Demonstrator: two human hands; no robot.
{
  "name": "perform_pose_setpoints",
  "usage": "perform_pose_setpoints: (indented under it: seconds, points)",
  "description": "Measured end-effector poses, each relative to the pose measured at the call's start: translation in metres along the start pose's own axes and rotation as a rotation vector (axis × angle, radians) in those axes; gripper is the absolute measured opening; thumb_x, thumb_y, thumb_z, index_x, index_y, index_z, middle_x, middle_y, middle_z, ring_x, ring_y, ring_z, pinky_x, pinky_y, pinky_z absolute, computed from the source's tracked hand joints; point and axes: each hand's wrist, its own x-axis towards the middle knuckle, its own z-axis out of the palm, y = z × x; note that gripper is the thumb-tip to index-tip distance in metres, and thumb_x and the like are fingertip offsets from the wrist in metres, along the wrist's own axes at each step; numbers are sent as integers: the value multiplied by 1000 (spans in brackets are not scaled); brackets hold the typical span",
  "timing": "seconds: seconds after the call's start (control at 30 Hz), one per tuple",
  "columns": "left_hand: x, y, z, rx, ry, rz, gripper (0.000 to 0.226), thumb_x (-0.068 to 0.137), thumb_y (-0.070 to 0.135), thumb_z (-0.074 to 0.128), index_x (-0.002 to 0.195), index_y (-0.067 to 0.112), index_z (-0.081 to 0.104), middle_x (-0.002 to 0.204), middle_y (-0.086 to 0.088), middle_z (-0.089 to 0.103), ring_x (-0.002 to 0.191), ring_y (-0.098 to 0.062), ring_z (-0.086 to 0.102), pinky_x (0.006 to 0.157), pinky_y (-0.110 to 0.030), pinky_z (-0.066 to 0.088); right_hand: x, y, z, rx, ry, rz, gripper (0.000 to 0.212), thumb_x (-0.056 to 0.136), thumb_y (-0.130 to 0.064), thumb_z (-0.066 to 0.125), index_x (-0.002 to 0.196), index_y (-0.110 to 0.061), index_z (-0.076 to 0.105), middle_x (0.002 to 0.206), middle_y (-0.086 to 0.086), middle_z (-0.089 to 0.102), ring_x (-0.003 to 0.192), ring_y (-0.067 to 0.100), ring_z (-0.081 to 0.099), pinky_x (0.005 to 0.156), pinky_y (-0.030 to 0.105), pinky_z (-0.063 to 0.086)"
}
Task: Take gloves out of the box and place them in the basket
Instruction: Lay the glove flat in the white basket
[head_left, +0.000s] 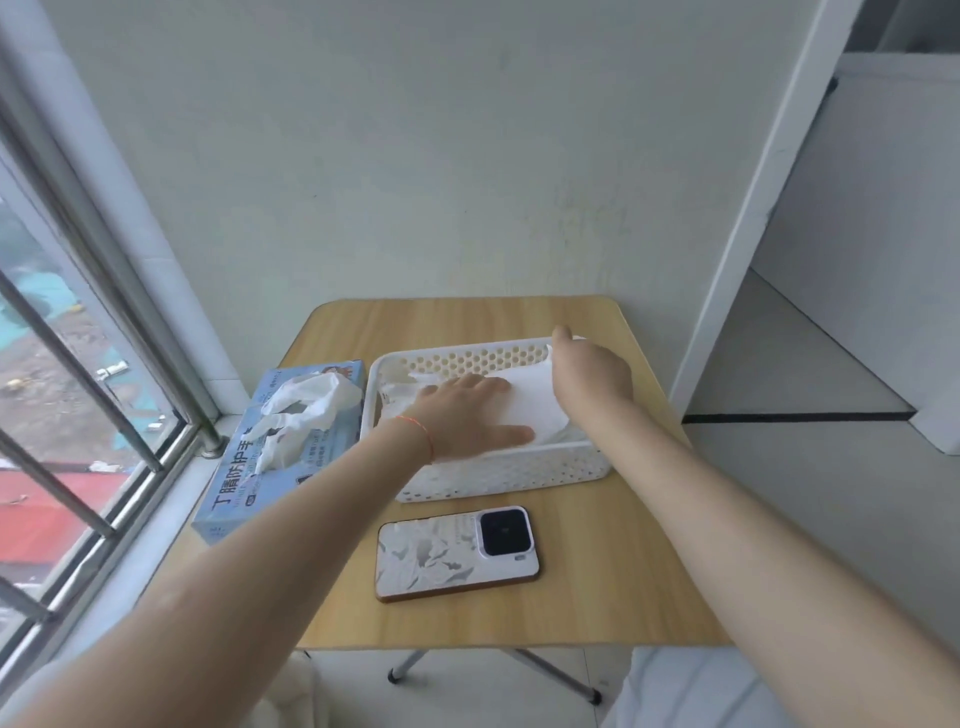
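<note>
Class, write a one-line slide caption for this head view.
Left hand presses white gloves flat in the basket; right hand holds their edge, box alongside.

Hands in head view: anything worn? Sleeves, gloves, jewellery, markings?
Both forearms are bare as far as the frame shows, no sleeves. The left hand has no glove or ring visible; a thin red-orange string bracelet circles its wrist. The right hand is bare too: no glove, watch or band visible. No markings visible on either.
</note>
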Motion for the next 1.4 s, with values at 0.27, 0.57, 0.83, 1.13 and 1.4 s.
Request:
perform_pose_setpoints:
  seconds: [0.27, 0.57, 0.83, 1.13, 1.4]
  points:
    - [3, -33, 7, 147, -37, 78, 78, 91, 59, 52, 155, 35, 13, 163, 4, 16, 149, -21, 14, 119, -49, 15, -4, -3, 0, -182, 37, -123, 48, 82, 8, 53, 126, -6, 45, 96, 6, 55, 79, 22, 56, 54, 30, 34]
    - [-32, -62, -34, -210, 618, -70, 26, 93, 36, 57, 115, 27, 66, 127, 3, 56, 121, -21, 48, 103, -39, 36, 7, -62, -10, 266, 98, -198, 12, 94, -15, 45, 98, -8, 53, 104, 6, 48, 95, 24, 49, 64, 34, 39]
    - [-91, -147, -33, -450, 659, -437, 18, 90, 21, 54, 102, 24, 67, 104, 4, 55, 100, -19, 58, 84, -32, 47, 12, -176, 1, 619, -55, -299, 28, 92, -42, 54, 87, -17, 65, 93, -3, 57, 101, 19, 51, 87, 36, 43]
    - [-112, -166, -37, -826, 553, -561, 50, 84, 55, 51, 67, 10, 65, 72, -8, 64, 63, -21, 52, 68, -35, 47, 5, -201, -24, 978, -158, -191, 8, 86, -23, 62, 83, -17, 66, 81, -8, 64, 78, 12, 59, 67, 24, 47]
    - [-112, -146, -52, -1385, 590, -475, 15, 91, 32, 66, 91, 17, 69, 92, -3, 65, 78, -14, 58, 72, -29, 45, -12, -182, -47, 1178, -346, -256, 8, 85, -19, 71, 84, -19, 63, 84, -5, 63, 77, 10, 60, 74, 28, 51]
